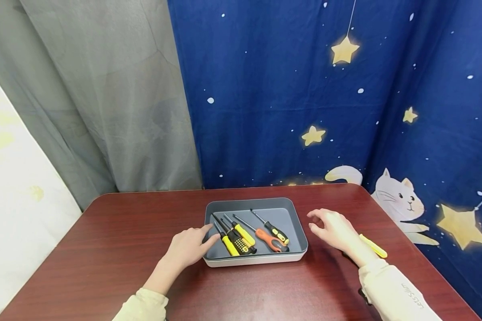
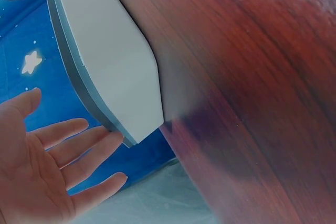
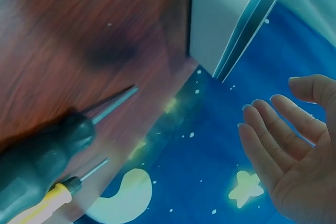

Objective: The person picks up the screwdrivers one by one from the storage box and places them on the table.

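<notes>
A grey tray with a white outside [image 1: 255, 260] stands mid-table and holds several screwdrivers. Among them are one with an orange and grey handle [image 1: 270, 240], one with a black and yellow handle [image 1: 277, 232] and a yellow-handled one [image 1: 230, 245]. My left hand [image 1: 186, 247] is at the tray's left side, fingers loosely spread. In the left wrist view its fingertips [image 2: 116, 139] overlap the tray's rim; whether they touch cannot be told. To the right of the tray hovers my right hand [image 1: 332, 228], fingers relaxed and holding nothing.
Beneath and beside the right forearm lie a yellow-handled screwdriver [image 1: 372, 246] and a larger screwdriver with a dark handle [image 3: 42, 158]. The reddish-brown table [image 1: 132, 223] ends at the back against a grey curtain [image 1: 116, 111] and a blue starry one [image 1: 265, 89].
</notes>
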The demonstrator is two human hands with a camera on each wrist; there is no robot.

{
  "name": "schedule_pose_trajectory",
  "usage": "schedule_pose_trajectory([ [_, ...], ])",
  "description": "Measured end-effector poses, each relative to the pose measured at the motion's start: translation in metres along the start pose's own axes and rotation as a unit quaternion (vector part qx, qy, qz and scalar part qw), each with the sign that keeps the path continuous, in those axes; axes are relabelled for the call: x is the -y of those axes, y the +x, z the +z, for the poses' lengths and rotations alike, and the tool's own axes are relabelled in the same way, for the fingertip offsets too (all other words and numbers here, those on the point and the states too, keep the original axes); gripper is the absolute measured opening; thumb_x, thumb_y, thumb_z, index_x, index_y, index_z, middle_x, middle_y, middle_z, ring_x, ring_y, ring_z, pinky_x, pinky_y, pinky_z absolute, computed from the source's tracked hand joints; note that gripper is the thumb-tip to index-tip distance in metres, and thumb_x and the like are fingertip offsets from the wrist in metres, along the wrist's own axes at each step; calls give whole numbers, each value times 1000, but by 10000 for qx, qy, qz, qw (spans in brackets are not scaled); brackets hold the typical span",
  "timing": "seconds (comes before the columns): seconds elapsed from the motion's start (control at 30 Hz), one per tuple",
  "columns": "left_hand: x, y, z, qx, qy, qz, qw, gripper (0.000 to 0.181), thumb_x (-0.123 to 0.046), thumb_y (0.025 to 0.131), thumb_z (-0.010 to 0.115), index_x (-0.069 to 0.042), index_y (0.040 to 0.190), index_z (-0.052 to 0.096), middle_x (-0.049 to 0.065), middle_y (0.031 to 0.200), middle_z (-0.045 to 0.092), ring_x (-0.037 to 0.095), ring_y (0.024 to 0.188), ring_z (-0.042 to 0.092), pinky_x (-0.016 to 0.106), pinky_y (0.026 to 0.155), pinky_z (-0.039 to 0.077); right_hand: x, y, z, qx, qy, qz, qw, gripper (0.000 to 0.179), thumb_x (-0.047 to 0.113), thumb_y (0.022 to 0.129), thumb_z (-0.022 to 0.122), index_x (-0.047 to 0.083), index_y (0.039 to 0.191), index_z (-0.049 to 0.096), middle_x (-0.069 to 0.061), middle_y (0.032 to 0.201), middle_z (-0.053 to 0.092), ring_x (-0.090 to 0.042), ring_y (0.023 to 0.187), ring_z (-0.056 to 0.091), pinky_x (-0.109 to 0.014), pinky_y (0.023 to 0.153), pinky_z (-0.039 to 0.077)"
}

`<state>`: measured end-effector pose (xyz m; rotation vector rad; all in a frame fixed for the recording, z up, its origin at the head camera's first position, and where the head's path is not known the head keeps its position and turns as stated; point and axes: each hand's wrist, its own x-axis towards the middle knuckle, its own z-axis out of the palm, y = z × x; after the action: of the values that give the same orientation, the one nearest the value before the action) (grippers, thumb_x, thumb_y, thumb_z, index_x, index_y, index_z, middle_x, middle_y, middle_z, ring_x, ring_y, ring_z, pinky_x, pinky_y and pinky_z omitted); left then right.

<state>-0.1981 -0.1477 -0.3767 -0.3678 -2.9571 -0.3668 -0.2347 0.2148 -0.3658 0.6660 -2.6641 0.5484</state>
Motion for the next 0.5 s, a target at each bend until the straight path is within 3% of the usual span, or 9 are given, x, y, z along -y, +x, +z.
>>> schedule_pose_trajectory([
  [0.5,-2,-1,-2,42,31,30,10000,49,-45,86,49,-8,116,59,11,101,62,27,84,60,42,62,47,18,16,14,333,101,16,9994,20,13,74,65,9,93,64,1,80,60,-14,71,57,-32,61,44],
])
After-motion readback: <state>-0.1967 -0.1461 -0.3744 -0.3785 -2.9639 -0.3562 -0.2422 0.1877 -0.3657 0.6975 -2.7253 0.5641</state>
